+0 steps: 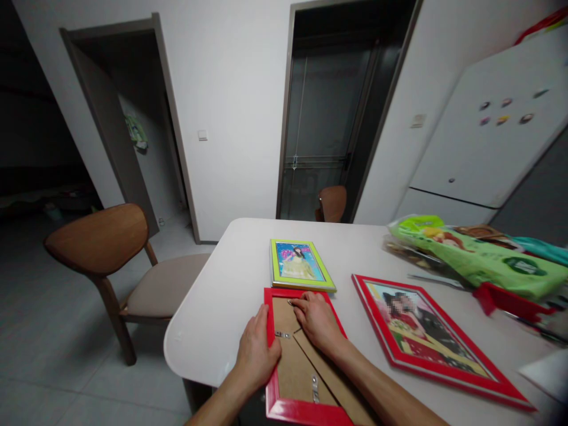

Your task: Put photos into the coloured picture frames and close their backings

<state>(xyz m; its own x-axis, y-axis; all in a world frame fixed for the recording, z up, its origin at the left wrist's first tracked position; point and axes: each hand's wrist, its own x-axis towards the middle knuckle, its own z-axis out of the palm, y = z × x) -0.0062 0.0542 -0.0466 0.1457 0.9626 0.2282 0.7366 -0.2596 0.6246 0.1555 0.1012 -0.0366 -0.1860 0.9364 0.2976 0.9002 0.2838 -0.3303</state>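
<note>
A small red picture frame [284, 408] lies face down on the white table [222, 307] in front of me, its brown backing board up. My left hand [256, 350] rests on the frame's left edge, fingers together and laid flat against it. My right hand [316, 319] lies on the backing board near the top, fingertips pressed at a small metal clip. A green-framed photo [299, 263] lies face up just beyond the red frame. A larger red-framed photo [430, 340] lies face up to the right.
Green snack bags [479, 257] and other packages sit at the table's right side. A wooden chair [110, 260] stands to the left of the table. Two dark doorways open in the white wall ahead, and a white fridge [497, 136] stands at the right.
</note>
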